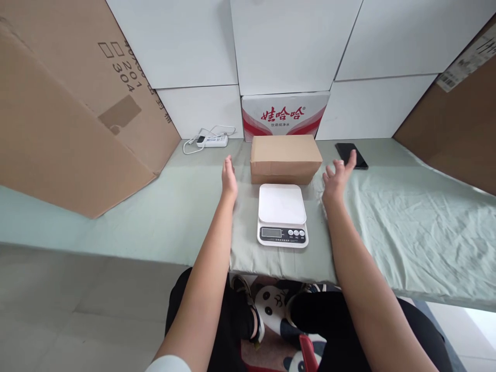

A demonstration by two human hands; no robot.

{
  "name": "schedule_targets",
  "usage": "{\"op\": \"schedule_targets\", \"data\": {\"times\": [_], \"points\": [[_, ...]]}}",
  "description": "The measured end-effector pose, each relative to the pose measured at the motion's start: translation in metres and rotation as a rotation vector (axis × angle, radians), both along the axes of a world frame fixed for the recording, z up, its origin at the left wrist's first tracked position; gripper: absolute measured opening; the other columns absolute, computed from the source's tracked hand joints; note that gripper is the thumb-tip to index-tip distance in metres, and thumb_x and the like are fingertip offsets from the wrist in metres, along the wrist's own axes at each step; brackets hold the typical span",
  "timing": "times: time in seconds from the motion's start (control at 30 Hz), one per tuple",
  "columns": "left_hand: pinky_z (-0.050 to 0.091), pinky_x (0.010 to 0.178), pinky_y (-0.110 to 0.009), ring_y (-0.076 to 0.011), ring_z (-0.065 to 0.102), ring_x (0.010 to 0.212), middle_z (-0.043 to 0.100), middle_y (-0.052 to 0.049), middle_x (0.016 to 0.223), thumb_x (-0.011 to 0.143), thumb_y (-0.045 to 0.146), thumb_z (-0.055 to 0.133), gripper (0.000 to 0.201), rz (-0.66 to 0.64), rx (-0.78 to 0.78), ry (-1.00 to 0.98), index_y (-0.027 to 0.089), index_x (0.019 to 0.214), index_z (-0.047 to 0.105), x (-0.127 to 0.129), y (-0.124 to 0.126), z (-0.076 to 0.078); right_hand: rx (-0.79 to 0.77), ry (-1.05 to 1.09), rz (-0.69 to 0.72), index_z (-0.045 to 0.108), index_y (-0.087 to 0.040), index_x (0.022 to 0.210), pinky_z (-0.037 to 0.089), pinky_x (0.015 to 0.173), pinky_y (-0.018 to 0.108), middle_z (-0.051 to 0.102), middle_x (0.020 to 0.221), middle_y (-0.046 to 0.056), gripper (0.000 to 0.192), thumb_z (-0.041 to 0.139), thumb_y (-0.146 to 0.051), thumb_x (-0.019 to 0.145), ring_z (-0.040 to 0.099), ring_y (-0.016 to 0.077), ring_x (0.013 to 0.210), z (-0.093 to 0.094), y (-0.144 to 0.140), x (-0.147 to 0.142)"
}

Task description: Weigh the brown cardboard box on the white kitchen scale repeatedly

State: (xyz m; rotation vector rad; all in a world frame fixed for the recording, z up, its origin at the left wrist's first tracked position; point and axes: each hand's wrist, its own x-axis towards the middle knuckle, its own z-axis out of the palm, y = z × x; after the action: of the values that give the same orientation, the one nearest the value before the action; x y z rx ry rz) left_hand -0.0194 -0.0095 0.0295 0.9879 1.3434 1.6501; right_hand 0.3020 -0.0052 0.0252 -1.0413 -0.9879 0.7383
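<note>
On a cloth-covered table (406,227), a cardboard box (285,157) behind a scale (281,214) is flanked by the empty, open left hand (229,181) and right hand (338,178).

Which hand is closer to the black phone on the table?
Right. The right hand is just left of the black phone; the left hand is far across the brown box.

Two open hands, left hand (229,179) and right hand (338,178), flank a closed cardboard box (285,158) (neither touching); a white kitchen scale (281,214) sits at its 6 o'clock.
</note>
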Motion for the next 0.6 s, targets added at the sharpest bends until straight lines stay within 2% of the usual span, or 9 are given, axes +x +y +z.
{"op": "schedule_targets", "data": {"times": [0.1, 0.2, 0.37, 0.6], "points": [[0.027, 0.146, -0.037, -0.0218, 0.029, 0.181, 0.033, -0.012, 0.193, 0.116, 0.069, 0.02, 0.083, 0.001, -0.006, -0.035, 0.018, 0.179, 0.039, -0.005, -0.002, 0.006, -0.104, 0.181, -0.114, 0.014, -0.048, 0.178, 0.034, 0.141, 0.066, 0.04, 0.183, 0.01, 0.088, 0.045, -0.078, 0.101, 0.054, 0.0325, 0.168, 0.01, -0.005, 0.015], [0.026, 0.146, -0.038, -0.0228, 0.029, 0.181, 0.035, -0.011, 0.192, 0.116, 0.07, 0.024, 0.082, -0.018, -0.013, -0.014, 0.019, 0.177, 0.043, 0.0, -0.004, 0.007, -0.13, 0.239, -0.133, 0.013, -0.046, 0.179, 0.036, 0.141, 0.063, 0.039, 0.184, 0.012, 0.09, 0.044, -0.079, 0.101, 0.054, 0.0323, 0.168, 0.016, -0.008, 0.019], [0.027, 0.146, -0.039, -0.026, 0.03, 0.18, 0.037, -0.01, 0.191, 0.111, 0.082, 0.028, 0.089, -0.037, -0.017, -0.006, 0.025, 0.176, 0.047, 0.006, -0.005, 0.005, -0.148, 0.235, -0.115, 0.02, -0.047, 0.176, 0.037, 0.14, 0.064, 0.041, 0.183, 0.011, 0.088, 0.047, -0.08, 0.099, 0.055, 0.0327, 0.167, 0.013, -0.007, 0.014], [0.025, 0.147, -0.04, -0.0224, 0.03, 0.18, 0.036, -0.007, 0.191, 0.116, 0.069, 0.021, 0.079, -0.078, -0.026, -0.004, 0.026, 0.178, 0.043, 0.01, -0.007, 0.005, -0.137, 0.161, -0.068, 0.034, -0.05, 0.17, 0.037, 0.138, 0.066, 0.051, 0.175, 0.008, 0.083, 0.048, -0.085, 0.096, 0.058, 0.033, 0.165, 0.006, -0.005, 0.009]]}}
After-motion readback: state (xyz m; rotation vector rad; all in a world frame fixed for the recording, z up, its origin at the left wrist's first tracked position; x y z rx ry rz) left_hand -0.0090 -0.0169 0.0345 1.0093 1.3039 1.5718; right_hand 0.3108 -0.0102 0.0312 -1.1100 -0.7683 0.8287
